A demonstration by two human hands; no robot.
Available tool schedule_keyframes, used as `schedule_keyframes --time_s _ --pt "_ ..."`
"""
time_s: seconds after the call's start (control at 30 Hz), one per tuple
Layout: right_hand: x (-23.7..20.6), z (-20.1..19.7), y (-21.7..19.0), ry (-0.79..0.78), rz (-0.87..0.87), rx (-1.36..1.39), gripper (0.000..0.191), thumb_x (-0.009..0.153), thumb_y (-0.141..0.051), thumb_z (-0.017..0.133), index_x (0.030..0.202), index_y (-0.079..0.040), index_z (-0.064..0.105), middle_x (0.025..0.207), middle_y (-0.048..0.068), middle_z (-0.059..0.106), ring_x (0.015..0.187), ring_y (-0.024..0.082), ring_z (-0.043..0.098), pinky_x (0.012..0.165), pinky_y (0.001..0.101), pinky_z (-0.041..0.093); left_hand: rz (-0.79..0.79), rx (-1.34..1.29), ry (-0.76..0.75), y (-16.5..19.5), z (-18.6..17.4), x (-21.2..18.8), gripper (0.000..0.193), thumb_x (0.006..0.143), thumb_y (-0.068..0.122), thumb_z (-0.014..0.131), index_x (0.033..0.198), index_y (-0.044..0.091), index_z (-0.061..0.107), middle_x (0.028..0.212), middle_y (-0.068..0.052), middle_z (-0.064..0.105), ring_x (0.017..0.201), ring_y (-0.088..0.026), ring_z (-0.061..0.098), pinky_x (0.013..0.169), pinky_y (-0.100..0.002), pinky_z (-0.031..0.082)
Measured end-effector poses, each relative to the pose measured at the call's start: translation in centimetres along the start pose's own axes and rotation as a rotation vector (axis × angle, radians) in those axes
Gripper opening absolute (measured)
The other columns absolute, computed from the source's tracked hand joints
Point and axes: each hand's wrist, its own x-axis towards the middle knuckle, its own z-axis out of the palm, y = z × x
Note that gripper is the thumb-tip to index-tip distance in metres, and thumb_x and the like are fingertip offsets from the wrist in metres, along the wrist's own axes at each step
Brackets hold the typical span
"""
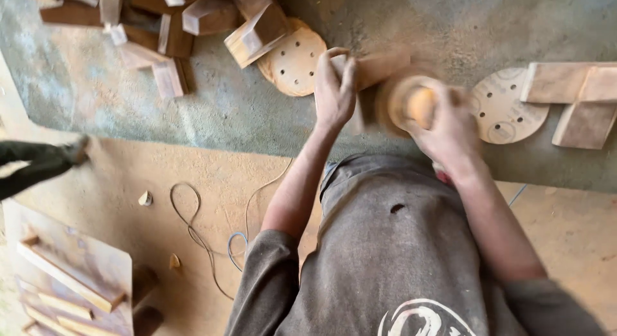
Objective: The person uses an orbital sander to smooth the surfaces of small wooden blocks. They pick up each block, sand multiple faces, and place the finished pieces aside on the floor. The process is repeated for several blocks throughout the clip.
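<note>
Your left hand [334, 85] closes over the top of a brown angled wooden piece [376, 69], fingers curled down on it, pinning it to the dusty grey-green worktop [218, 108]. Your right hand [450, 127] wraps around a round, orange-tan sanding tool [411, 105], blurred with motion, its disc pressed against the side of that wooden piece; the grip is tight, though the blur hides the fingertips.

Just beside your left hand lies a round tan sanding disc with small holes [295, 63], partly under a light wooden L-shaped block [257, 34]. Near your right hand rests a second perforated tan sanding disc [504, 108], touching a pair of pale wooden blocks [578, 98] at the right edge. A heap of brown offcut wooden blocks [154, 27] fills the far left of the worktop.

Below the worktop, a thin grey cable [199, 236] loops over the sawdust-covered floor [128, 201], near two small wood chips [146, 198]. A flat wooden panel with slats [71, 272] lies at the lower left. A dark-sleeved arm of another person [38, 162] enters from the left edge.
</note>
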Motion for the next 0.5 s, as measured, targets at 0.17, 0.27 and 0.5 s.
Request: schedule_keyframes --time_s 0.17,0.27,0.5 --pt "-4.5 -2.4 3.5 0.249 0.054 -0.027 0.083 0.079 -0.026 0.099 0.145 -0.013 0.051 0.134 0.027 0.053 0.123 0.045 0.057 0.101 0.0533 0.052 -0.359 -0.248 0.169 1.3 1.0 -4.2 0.055 0.100 0.039 0.061 0.139 0.002 0.047 0.132 -0.021 0.059 0.121 -0.031 0.064 0.102 -0.044 0.055" --pt "-6.2 -3.1 5.8 0.384 -0.001 -0.004 0.079 0.083 -0.022 0.098 0.144 -0.009 0.049 0.137 0.023 0.055 0.128 0.041 0.057 0.114 0.0515 0.049 -0.021 -0.073 0.076 2.0 0.7 -6.4 0.060 0.100 0.035 0.070 0.145 0.001 0.049 0.139 -0.021 0.060 0.129 -0.031 0.060 0.110 -0.043 0.049" --pt "-8.2 -2.6 7.7 0.400 -0.030 0.046 0.079 0.083 -0.020 0.098 0.144 -0.005 0.050 0.143 0.021 0.055 0.133 0.037 0.055 0.117 0.0466 0.046 0.284 0.062 -0.021 -0.7 -1.2 -5.3 0.075 0.083 0.025 0.087 0.144 0.005 0.048 0.138 -0.018 0.060 0.127 -0.031 0.062 0.104 -0.044 0.055"
